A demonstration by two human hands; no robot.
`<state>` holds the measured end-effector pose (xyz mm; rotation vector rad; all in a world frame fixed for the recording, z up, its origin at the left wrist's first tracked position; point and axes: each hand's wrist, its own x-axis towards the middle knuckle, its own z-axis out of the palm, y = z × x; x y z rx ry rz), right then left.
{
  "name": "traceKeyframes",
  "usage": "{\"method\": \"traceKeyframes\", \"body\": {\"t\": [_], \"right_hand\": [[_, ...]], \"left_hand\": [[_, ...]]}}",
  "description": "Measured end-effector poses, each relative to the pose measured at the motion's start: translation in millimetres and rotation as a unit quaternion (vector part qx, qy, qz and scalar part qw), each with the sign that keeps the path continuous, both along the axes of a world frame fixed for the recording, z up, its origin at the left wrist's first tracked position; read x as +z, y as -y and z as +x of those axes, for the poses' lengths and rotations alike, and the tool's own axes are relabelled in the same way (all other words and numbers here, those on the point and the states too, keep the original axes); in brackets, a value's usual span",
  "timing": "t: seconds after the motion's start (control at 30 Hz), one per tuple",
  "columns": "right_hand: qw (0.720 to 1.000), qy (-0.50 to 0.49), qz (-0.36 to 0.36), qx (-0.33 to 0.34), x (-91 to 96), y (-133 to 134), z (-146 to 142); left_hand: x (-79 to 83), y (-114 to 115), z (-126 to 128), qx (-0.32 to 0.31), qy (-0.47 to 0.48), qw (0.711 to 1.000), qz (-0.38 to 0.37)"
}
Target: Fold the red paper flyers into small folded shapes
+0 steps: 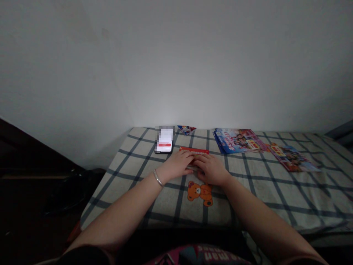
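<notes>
A piece of red printed paper lies on the checked tablecloth, its upper edge showing beyond my fingers. My left hand rests on the left part of it, fingers bent and pressed down, a silver bangle on the wrist. On its right part my right hand presses with curled fingers, the tips close to those of my left hand. Most of the paper is hidden under both hands. Just behind stands or lies a small blue-and-red triangle of folded printed paper.
A lit phone lies at the back left. Several glossy leaflets overlap at the back right, with another leaflet beside them. The tablecloth carries a printed bear. A wall rises behind the table.
</notes>
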<state>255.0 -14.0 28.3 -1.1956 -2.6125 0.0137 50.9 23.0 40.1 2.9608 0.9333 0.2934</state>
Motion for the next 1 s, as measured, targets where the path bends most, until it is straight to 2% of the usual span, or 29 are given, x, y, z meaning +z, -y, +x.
{"method": "traceKeyframes", "body": {"t": [0.33, 0.67, 1.0], "right_hand": [[0.999, 0.015, 0.031, -0.035, 1.2, 5, 2], [0.993, -0.064, 0.098, -0.033, -4.1, 3, -2], [0.985, -0.092, 0.132, -0.055, -10.3, 0, -5]], "left_hand": [[-10.5, 20, 3, 0.041, 0.003, 0.998, 0.040], [-20.6, 15, -1, 0.048, 0.076, 0.991, 0.097], [-16.3, 19, 8, 0.055, 0.128, 0.987, 0.084]]}}
